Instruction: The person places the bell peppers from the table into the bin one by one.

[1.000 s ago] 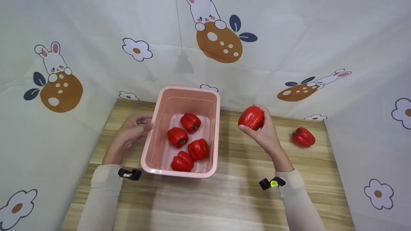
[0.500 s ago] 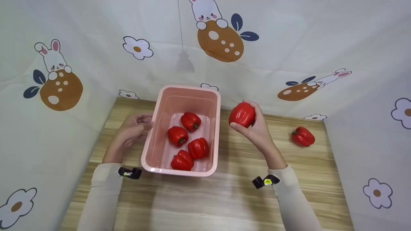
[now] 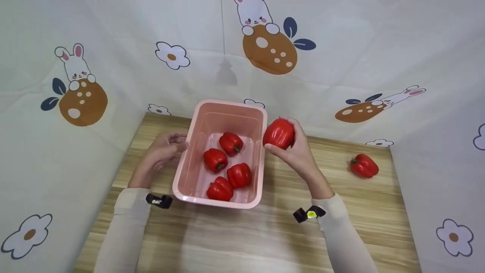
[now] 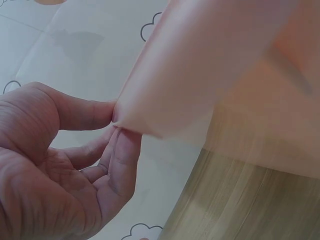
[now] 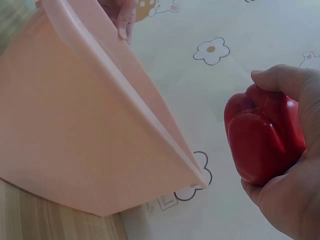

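A pink plastic bin (image 3: 219,203) stands on the table with several red bell peppers (image 3: 239,175) lying inside it. At its left rim my left hand (image 3: 165,149) pinches the edge between thumb and fingers, as the left wrist view (image 4: 75,165) also shows. My right hand (image 3: 299,151) grips another red bell pepper (image 3: 279,133) just outside the bin's right rim, held up off the table. In the right wrist view that bell pepper (image 5: 262,135) sits between thumb and fingers, apart from the bin wall (image 5: 90,130).
One more red bell pepper (image 3: 364,165) lies on its side at the right of the wooden table (image 3: 288,242). White fabric walls (image 3: 129,76) printed with rabbits and flowers enclose the table at the back and both sides.
My right hand has moved left with the bell pepper, from well right of the bin to close beside its right rim. My left hand stays at the left rim. The head view shifted slightly.
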`<state>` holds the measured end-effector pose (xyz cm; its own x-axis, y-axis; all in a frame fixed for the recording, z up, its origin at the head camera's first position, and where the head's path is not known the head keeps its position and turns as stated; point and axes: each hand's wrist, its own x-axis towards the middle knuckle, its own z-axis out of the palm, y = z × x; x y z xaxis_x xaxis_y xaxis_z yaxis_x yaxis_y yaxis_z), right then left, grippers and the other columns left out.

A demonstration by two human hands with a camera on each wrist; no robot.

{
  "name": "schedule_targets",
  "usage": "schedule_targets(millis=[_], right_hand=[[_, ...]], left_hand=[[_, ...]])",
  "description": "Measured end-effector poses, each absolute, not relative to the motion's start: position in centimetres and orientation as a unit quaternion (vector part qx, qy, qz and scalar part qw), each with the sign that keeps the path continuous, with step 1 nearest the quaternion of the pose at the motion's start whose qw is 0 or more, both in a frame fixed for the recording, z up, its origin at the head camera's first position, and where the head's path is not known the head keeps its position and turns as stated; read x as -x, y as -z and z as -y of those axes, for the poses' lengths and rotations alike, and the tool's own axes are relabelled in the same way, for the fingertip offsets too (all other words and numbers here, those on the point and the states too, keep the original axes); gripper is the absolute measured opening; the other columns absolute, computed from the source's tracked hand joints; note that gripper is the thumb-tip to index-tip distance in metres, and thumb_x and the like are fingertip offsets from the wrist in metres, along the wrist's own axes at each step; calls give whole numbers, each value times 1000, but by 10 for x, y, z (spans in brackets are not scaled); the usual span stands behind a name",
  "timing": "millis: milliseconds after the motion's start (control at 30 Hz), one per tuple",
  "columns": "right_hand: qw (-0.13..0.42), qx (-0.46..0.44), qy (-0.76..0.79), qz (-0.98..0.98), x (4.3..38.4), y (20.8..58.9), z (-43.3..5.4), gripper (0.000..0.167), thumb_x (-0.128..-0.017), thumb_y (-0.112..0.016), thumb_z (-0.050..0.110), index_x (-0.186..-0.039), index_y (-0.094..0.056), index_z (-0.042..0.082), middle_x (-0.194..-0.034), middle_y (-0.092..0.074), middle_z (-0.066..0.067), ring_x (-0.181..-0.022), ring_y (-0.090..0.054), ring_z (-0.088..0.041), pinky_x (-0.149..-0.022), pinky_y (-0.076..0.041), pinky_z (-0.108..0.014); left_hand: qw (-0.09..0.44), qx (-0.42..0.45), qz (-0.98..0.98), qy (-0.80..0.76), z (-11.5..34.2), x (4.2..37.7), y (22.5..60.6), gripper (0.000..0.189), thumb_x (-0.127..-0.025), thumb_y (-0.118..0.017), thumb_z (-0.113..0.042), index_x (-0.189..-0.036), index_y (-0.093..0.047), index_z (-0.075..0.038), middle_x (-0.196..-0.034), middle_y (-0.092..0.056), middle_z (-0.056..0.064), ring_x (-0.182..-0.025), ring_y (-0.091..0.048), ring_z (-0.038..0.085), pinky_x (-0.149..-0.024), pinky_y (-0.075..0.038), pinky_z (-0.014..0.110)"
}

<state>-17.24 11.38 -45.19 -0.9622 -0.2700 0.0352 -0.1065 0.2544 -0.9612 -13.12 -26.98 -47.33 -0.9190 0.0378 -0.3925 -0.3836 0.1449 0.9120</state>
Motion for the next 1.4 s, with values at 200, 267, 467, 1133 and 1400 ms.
schedule_targets(millis=[200, 267, 467, 1133, 1400], right_hand=[[65, 142, 582, -798, 169, 450, -104, 89, -80, -90, 28, -154, -42, 20, -151, -52, -5, -138, -53, -28, -106, -63, -52], [66, 151, 576, -801, 169, 450, -100, 91, -79, -91, 29, -154, -41, 18, -150, -52, -5, -138, -52, -28, -105, -63, -53], [79, 182, 568, -799, 171, 447, -82, 87, -80, -90, 30, -152, -43, 22, -149, -53, -3, -136, -53, -28, -104, -64, -51], [108, 296, 477, -820, 182, 433, -49, 81, -82, -89, 25, -149, -44, 23, -146, -53, 0, -135, -55, -22, -106, -63, -46], [98, 336, 398, -848, 183, 425, -42, 82, -82, -90, 28, -150, -45, 19, -146, -52, -4, -135, -53, -22, -107, -63, -46]], left_hand=[[172, 117, -743, -637, 268, 134, 474, 56, -101, -59, -2, -154, -43, 8, -123, -60, 17, -88, -71, 12, -86, -70, 32], [171, 114, -741, -639, 269, 134, 475, 56, -101, -59, -1, -154, -43, 9, -123, -60, 17, -88, -71, 12, -86, -70, 33], [158, 114, -746, -636, 271, 133, 474, 57, -99, -59, 1, -153, -44, 11, -117, -60, 13, -90, -69, 10, -85, -69, 26], [168, 117, -744, -636, 271, 134, 475, 59, -99, -58, 2, -155, -41, 11, -121, -58, 15, -87, -70, 10, -84, -69, 28], [165, 116, -746, -635, 271, 133, 474, 58, -100, -58, 1, -155, -41, 10, -120, -59, 16, -87, -70, 11, -81, -69, 26]])
